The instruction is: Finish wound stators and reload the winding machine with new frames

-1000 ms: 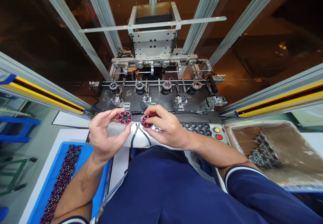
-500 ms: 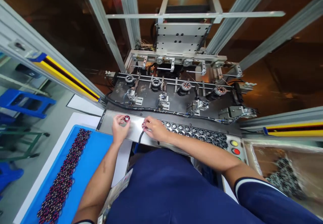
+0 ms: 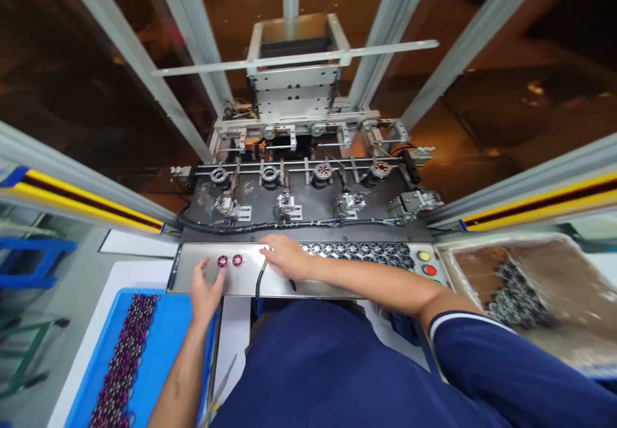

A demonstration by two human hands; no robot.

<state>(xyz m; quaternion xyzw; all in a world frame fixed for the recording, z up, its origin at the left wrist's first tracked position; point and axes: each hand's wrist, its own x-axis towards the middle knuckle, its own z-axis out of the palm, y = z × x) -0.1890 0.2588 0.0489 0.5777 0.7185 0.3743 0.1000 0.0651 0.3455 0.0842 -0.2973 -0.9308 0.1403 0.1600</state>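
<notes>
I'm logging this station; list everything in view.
Red rings: two, red, on ledge
Tool handles: two, black, ledge's middle
Bare rings: many, grey, ledge's right half
Buttons: at least two, yellow and red, ledge's right
Ring stations: four, metallic, machine bed
Tray: one, blue, lower left
Wound rings: many, red and black, in tray
Lined bin: one, brown, right
Loose rings: many, grey, in bin
Side bars: two, yellow, either side
Stool: one, blue, far left
Left hand: one, bare, beside red rings
Right hand: one, bare, at tool handles

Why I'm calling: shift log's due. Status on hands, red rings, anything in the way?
Left hand open beside two red rings. Rings lying on metal ledge. Right hand at pliers, grip unclear. Right forearm crossing ledge.
</notes>
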